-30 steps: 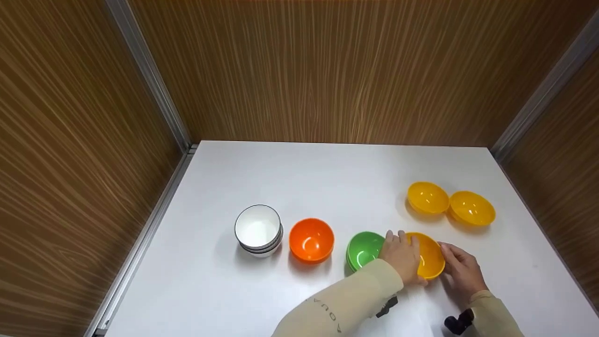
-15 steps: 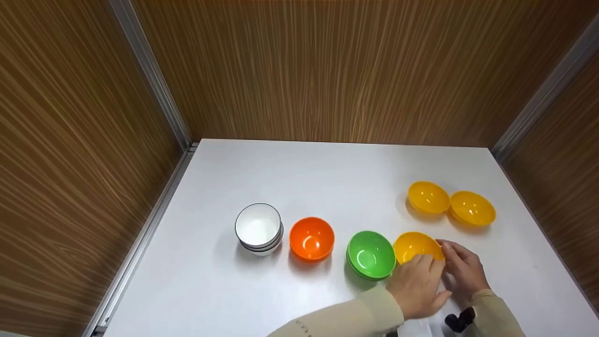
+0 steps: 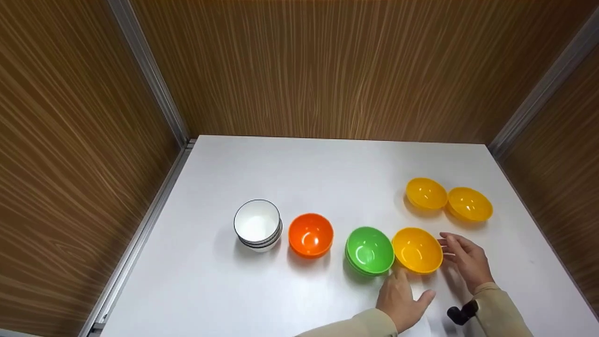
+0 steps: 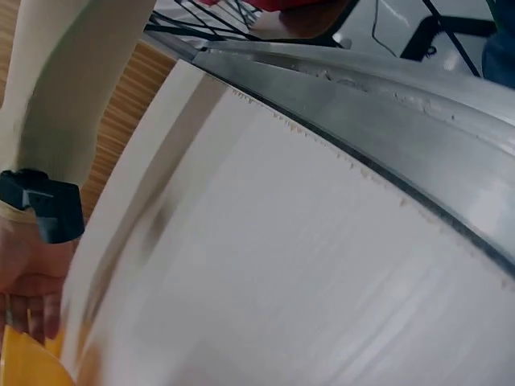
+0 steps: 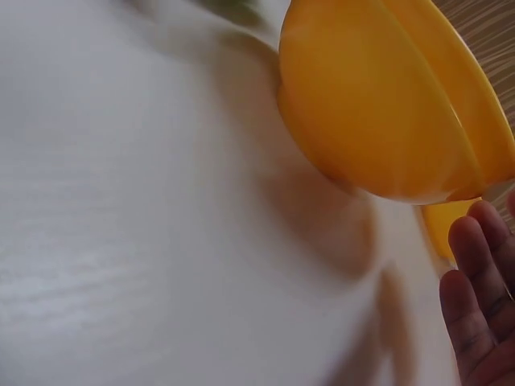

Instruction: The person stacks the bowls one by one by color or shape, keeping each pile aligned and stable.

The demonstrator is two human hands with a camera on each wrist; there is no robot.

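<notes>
A yellow bowl [image 3: 417,251] sits upright beside the green bowls [image 3: 369,251], its rim close to theirs. Just in front of these two, my left hand [image 3: 401,302] has its fingers extended and its thumb spread, holding nothing. My right hand [image 3: 469,261] is at the yellow bowl's right side with loosely extended fingers; in the right wrist view its fingertips [image 5: 463,293] are near the yellow bowl's [image 5: 378,104] rim without gripping it. Two more yellow bowls [image 3: 426,194] [image 3: 469,204] lie tilted against each other farther back. The green bowls are nested.
An orange bowl [image 3: 310,236] stands left of the green ones. Farther left is a stack of white bowls [image 3: 257,221] with dark rims. All are on a white table [image 3: 299,173] enclosed by wood-grain panels [image 3: 309,70]. A metal rail [image 4: 354,104] runs along a table edge.
The yellow bowl has shifted left, up beside the green bowls. My left hand has let go of it and drawn back toward the front. My right hand's fingers have loosened from its rim.
</notes>
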